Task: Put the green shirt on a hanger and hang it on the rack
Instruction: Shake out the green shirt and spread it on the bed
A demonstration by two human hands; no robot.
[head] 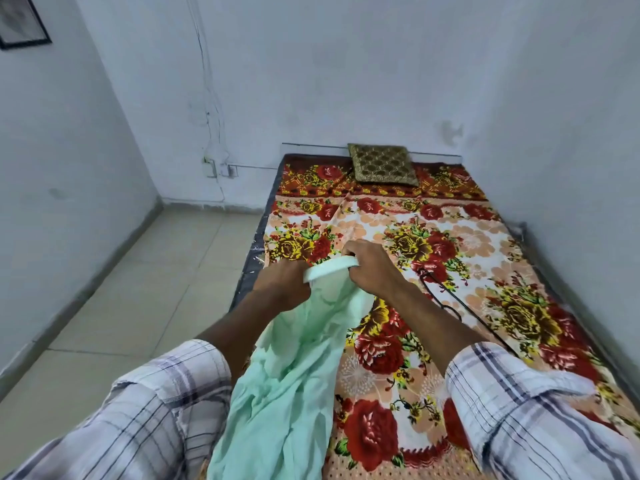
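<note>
Presently the green shirt (298,358) is gripped at its collar by the left hand (280,285) and the right hand (370,268), above the bedspread (485,237). Beyond, the hanger (464,304) lies untouched on it; one hand must probably be freed to fetch it.

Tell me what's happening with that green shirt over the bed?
A person is holding up the green shirt by its collar, gripping it with the left hand and the right hand. The rest of the shirt hangs down over the bed's flowered sheet. A dark hanger lies on the sheet to the right, and no hand is touching it. The shirt is not on the hanger yet, and no rack is in view.
</note>
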